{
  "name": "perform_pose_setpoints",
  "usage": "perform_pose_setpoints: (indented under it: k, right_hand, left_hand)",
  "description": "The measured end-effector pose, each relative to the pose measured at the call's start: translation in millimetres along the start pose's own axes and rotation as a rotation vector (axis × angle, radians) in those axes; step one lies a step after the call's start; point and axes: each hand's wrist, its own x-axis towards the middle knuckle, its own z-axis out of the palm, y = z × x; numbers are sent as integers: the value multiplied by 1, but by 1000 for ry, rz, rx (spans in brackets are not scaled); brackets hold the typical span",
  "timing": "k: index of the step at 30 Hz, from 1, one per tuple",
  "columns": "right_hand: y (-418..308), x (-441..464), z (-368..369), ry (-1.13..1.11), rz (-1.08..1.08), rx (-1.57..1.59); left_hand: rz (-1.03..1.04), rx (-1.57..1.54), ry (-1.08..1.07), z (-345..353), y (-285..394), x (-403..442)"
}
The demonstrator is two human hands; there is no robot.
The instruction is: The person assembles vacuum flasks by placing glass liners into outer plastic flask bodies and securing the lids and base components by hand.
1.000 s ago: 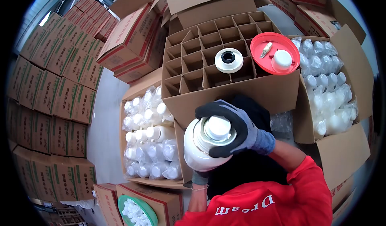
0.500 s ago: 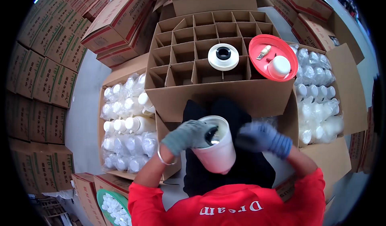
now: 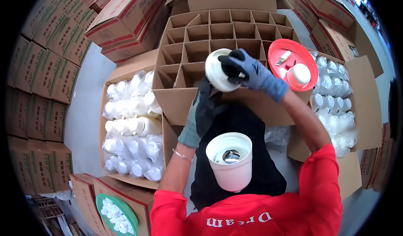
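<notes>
A round white lid [image 3: 215, 73] with a dark centre is tilted over the front edge of the divided carton [image 3: 252, 110]. My right hand [image 3: 254, 72], in a blue-grey glove with dark fingers, grips it at the centre and right side. From below left, my left hand [image 3: 200, 114], in a grey-green glove, holds the lid's lower rim; some of its fingers are hidden behind it. A white tapered container [image 3: 230, 175] stands between my legs, its top uncovered, with a shiny metallic piece visible inside.
A red round tray [image 3: 277, 53] with a white cup [image 3: 299, 74] rests on the carton's right corner. Cartons of bagged white bottles stand left [image 3: 142, 127] and right [image 3: 336, 99]. A green basin [image 3: 133, 217] of small white pieces sits lower left. Stacked boxes [image 3: 46, 72] line the left.
My left hand has left the white container and moved up to the lid. My right hand has risen and taken hold of the lid, which is now tilted and lifted off the carton dividers.
</notes>
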Motion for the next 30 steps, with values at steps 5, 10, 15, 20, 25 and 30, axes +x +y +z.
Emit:
perform_pose_setpoints:
  k: [5,10,15,20,25,30]
  right_hand:
    - [-56,-37,26,217,549,838]
    - [-51,-97,33,-108,442,1300]
    - [-69,-109,6,-152,870,653]
    - [-98,-125,51,-103,443,832]
    - [-117,-122,69,-161,257,596]
    - [-104,-104,76,-452,373,1137]
  left_hand:
    - [565,632,93,33,-17,8]
    - [802,1275,-432,30,25,-21]
    - [488,1095,-584,-16,0,-66]
    - [287,1082,-663,-3,-4,-84]
    - [213,1104,-692,-5,-11,-99]
    - [129,1270,-684,32,16,-130]
